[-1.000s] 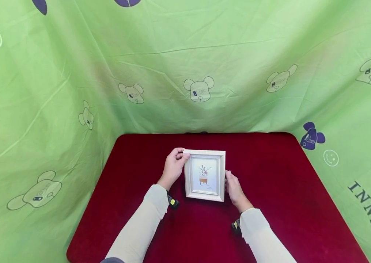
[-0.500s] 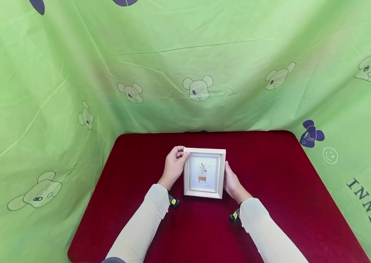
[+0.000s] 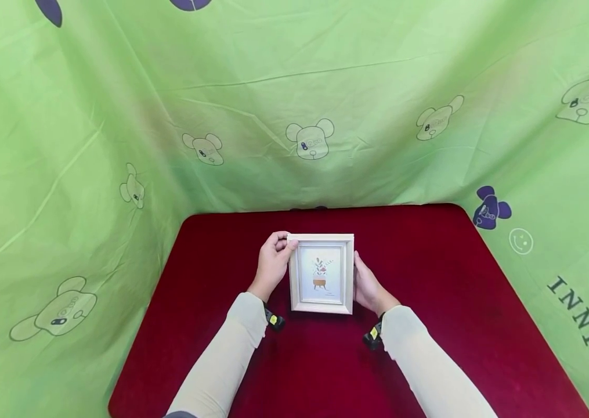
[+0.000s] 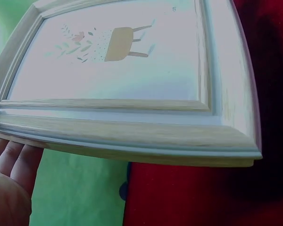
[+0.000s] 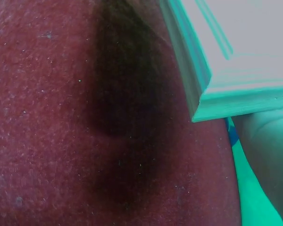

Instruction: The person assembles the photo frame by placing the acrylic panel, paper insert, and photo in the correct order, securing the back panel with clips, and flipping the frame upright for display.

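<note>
A pale wooden picture frame (image 3: 321, 274) faces the head camera near the middle of the red-covered table. Its print shows a plant in an orange pot on legs. At the upper left corner my left hand (image 3: 271, 264) pinches it, thumb over the front rim and fingers behind. My right hand (image 3: 369, 287) holds the opposite side edge, most of its fingers hidden behind the frame. The left wrist view shows the frame (image 4: 132, 136) close up, with curled fingers (image 4: 23, 162) beneath its border. In the right wrist view, one corner of the frame (image 5: 217, 101) stands over a dark shadow.
The red cloth tabletop (image 3: 430, 255) has rounded far corners. Green fabric (image 3: 252, 75) printed with bear heads hangs behind it and along both sides. A wrist camera (image 3: 273, 319) sits below the left hand, another wrist camera (image 3: 372, 337) below the right.
My right hand slid upward along the frame's right edge, and its fingers went further behind it. The left hand kept its pinch. The frame shifted slightly up and left in view.
</note>
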A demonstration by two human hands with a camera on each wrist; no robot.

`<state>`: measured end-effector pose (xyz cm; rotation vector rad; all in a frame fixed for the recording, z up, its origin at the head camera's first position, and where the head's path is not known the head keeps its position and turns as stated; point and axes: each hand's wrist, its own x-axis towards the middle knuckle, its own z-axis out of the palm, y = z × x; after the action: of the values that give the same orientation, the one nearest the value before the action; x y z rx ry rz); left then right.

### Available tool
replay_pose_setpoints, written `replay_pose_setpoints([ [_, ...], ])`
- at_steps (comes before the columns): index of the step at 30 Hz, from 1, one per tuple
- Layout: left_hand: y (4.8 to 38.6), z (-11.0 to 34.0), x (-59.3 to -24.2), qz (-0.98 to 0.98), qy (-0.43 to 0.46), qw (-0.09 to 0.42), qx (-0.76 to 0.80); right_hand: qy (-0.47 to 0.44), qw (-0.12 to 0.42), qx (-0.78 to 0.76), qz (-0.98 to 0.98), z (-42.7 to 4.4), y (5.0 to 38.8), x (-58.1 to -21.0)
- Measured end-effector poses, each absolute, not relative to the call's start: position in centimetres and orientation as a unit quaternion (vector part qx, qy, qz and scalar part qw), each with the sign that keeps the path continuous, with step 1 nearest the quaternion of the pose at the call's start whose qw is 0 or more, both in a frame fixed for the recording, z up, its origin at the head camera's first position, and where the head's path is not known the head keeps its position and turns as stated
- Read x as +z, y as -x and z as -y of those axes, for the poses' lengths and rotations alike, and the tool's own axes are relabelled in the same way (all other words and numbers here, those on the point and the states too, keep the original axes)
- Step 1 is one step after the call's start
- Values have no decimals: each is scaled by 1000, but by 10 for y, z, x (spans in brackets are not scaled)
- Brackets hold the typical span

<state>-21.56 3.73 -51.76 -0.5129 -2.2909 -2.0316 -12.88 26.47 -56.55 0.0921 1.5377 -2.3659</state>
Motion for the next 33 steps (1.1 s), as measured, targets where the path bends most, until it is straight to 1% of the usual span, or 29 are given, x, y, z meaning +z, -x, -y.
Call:
replay_pose_setpoints([
  [6,215,-39,-519,735,172,23,-656,-29,151,-834,-530,-265,128,-567],
  [13,216,-42,-521,729,178,25,-660,-24,93,-848,-521,-262,133,-568],
  [18,215,-42,-516,728,180,16,-661,-42,70,-843,-532,-261,135,-568],
  [22,221,-42,-515,726,183,8,-663,-49,54,-837,-542,-260,142,-568],
  [23,226,-42,-520,723,185,11,-666,-51,51,-835,-545,-260,144,-569],
  [28,233,-43,-520,713,188,24,-675,-40,45,-826,-560,-263,154,-569],
  [33,242,-47,-519,704,190,33,-683,-35,24,-817,-575,-266,167,-565],
])
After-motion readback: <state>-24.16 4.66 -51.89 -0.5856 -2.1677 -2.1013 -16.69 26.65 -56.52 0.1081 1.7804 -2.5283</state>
